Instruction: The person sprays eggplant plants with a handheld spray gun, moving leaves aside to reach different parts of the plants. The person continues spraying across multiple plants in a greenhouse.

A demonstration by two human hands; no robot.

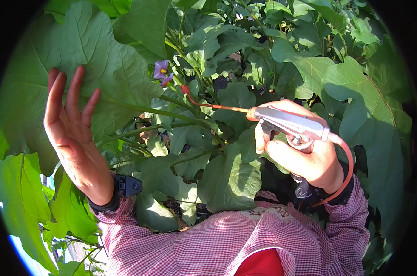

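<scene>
My right hand (305, 155) is closed around a metal hand sprayer (291, 122) with a trigger. A thin copper-coloured tube runs left from it to a red nozzle (185, 89), and a pink hose (349, 162) leaves its rear end. Just above and left of the nozzle is a purple eggplant flower (160, 69); a second bloom (167, 79) hangs right below it, partly turned away. On the left, my left hand (75, 138) is raised with fingers apart, against or close to a large eggplant leaf (91, 58); contact cannot be told.
Dense eggplant leaves (236, 176) and green stems (180, 122) surround both hands. Broad leaves stand at the right (370, 103) and lower left (20, 193). Dark devices are strapped at my left wrist (129, 185) and right wrist (306, 189).
</scene>
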